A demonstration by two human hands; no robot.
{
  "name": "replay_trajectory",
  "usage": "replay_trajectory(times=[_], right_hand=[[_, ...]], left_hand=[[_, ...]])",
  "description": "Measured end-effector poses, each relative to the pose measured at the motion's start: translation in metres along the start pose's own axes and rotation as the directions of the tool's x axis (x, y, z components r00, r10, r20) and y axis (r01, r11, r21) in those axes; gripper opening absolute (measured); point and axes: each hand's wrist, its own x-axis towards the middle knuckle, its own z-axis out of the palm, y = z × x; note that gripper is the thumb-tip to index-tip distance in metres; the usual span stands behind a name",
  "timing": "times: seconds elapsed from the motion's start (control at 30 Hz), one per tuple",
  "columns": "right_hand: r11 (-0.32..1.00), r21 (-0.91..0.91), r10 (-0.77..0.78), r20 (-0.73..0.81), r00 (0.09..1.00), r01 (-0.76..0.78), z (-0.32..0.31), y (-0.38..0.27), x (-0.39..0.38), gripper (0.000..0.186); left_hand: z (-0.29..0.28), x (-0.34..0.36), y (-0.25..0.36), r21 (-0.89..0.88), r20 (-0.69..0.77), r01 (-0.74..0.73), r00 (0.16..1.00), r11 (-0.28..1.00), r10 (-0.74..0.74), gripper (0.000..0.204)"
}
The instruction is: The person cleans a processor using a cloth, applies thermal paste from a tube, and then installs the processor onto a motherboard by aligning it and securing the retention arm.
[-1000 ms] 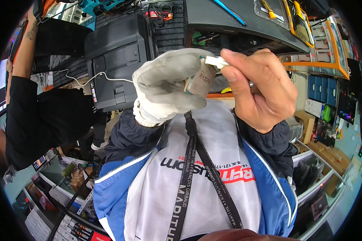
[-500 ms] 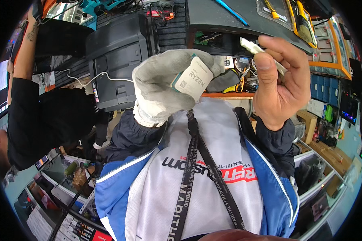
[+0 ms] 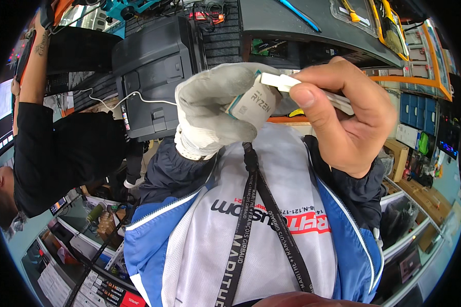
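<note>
My left hand (image 3: 207,110), in a white and grey glove, is closed round a square silver processor (image 3: 251,110) with a green edge, its printed metal top facing up. My bare right hand (image 3: 350,123) pinches a slim white plastic tool (image 3: 276,81). The tool's flat tip lies over the processor's upper right corner, close to the gloved fingertips; whether it touches the metal I cannot tell. Both hands are raised in front of my chest.
A black bulky machine (image 3: 148,51) stands behind my left hand. A dark shelf (image 3: 292,15) holds a blue tool (image 3: 304,15) and yellow-handled tools. A co-worker (image 3: 71,158) in black reaches up at the left. An orange-edged display case (image 3: 435,61) is at the right.
Half a second ago my right hand held the white tool apart from the processor, up and to the right. It has moved left, bringing the tip back over the processor's corner.
</note>
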Motion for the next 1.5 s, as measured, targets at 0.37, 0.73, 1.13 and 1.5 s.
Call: replay_trajectory(times=[0.37,0.73,1.13,1.5], right_hand=[[0.977,-0.134,-0.173,-0.056,0.983,0.164,0.005,0.007,-0.001,0.018],[0.975,-0.109,-0.197,-0.042,0.980,0.191,0.003,0.006,-0.001,0.015],[0.958,-0.205,-0.223,-0.102,0.970,0.198,0.002,0.004,0.001,0.012],[0.913,-0.393,-0.037,-0.356,0.934,-0.114,-0.009,0.082,0.045,0.021]], left_hand=[[-0.011,-0.001,-0.016,0.094,0.011,-0.153,0.988,0.984,0.153,0.047],[-0.019,-0.003,-0.017,0.158,0.085,-0.206,0.977,0.966,0.194,0.059],[-0.022,-0.010,-0.013,0.209,0.230,-0.106,0.972,0.972,0.057,0.064],[-0.016,-0.021,-0.006,-0.135,0.135,0.143,0.983,0.981,-0.124,0.074]])
